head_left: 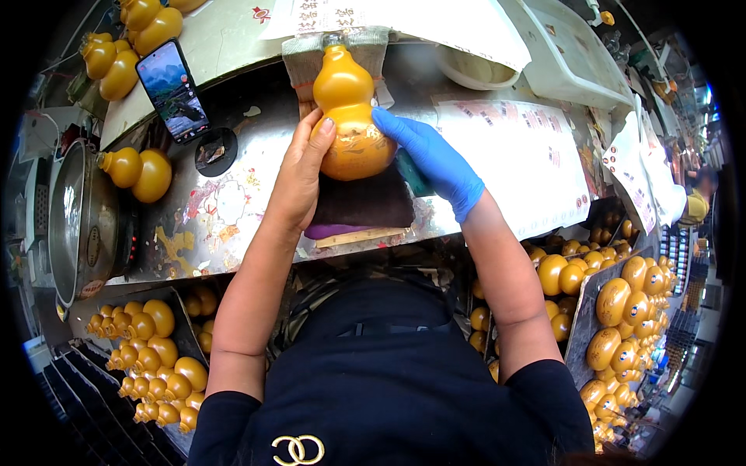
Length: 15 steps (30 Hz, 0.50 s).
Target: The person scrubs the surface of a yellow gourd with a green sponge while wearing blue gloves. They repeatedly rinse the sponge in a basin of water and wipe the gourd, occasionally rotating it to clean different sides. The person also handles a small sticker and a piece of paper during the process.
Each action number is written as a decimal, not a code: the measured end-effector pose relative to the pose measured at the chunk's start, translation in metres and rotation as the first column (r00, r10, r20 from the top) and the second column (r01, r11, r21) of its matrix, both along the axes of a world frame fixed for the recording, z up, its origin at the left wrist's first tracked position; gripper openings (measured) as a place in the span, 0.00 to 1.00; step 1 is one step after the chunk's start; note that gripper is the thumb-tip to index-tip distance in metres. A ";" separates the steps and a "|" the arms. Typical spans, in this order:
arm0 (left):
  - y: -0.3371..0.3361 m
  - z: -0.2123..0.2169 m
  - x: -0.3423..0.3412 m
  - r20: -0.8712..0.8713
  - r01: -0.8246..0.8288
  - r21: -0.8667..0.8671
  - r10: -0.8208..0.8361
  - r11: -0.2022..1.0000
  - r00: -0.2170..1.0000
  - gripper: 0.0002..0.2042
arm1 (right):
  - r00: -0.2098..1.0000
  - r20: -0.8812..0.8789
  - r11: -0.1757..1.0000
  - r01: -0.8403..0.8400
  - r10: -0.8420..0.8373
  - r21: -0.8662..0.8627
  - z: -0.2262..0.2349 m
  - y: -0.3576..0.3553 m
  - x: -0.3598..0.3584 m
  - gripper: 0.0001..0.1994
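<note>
A glossy orange-yellow gourd-shaped bottle (344, 89) lies in front of me, its narrow neck pointing away. Both hands hold it by the sides of its lower bulb, where a darker printed pattern shows. My bare left hand (303, 167) has its thumb on top of the bulb and its fingers curled round the left side. On the right side, my right hand (435, 155) wears a blue glove and grips the bulb near the waist. A dark green object (413, 175) shows partly under the gloved hand. Beneath the bottle lies a dark cloth pad (365, 206).
A phone (172, 92) stands on a round black base (215, 152) at the left. Nearby are another gourd bottle (140, 172) and a metal pan (68, 225). Printed sheets (513, 171) cover the right side. Racks of gourd bottles (155, 349) flank me. A white plastic bin (571, 54) stands far right.
</note>
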<state>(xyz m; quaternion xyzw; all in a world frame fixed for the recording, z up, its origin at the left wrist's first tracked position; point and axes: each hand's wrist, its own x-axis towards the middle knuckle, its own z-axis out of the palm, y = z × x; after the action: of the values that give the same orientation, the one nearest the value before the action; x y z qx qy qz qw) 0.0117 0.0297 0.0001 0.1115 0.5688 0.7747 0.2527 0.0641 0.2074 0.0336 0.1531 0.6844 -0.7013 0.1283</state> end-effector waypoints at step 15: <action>-0.008 -0.008 -0.005 -0.116 0.030 -0.120 -0.044 0.992 0.992 0.35 | 0.988 -0.152 0.987 0.015 0.010 0.159 -0.027 0.000 -0.004 0.36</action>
<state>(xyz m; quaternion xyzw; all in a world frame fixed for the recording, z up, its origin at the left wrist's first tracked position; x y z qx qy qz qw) 0.0067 0.0218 -0.0076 0.1527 0.6255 0.7269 0.2388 0.0599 0.2070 0.0063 0.1096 0.7459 -0.6541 0.0621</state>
